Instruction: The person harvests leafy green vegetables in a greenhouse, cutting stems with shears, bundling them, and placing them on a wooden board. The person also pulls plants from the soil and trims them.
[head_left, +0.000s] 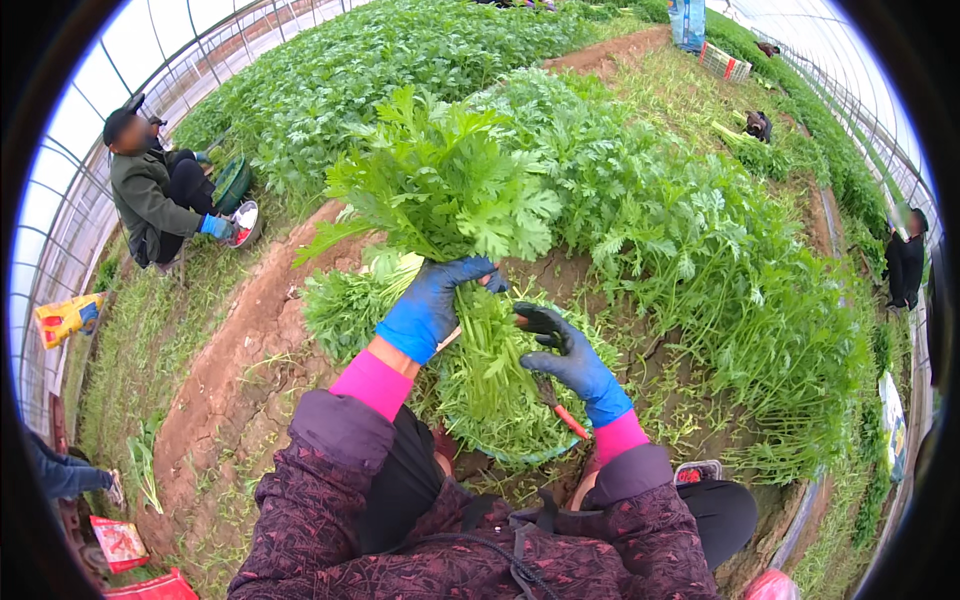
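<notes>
My left hand (442, 300), in a blue glove dirtied dark, grips a bunch of leafy greens (442, 180) by the stems, leaves upward. Close to the right of the stems is my right hand (562, 352), gloved alike, its fingers apart and nothing held in it. Below both hands lie loose greens and trimmings (495, 405) in a shallow blue-green container, whose rim (536, 456) shows at the front. A tool with a red handle (571, 422) rests on the trimmings by my right wrist. More cut greens (345, 307) lie in a pile left of my left hand.
Standing greens (720, 255) grow ahead and to the right. At the left a person (154, 187) sits by a metal bowl (246, 225) and a green basket (232, 184); another person (906, 259) is far right. A small plastic tub (697, 471) with red items stands by my right knee.
</notes>
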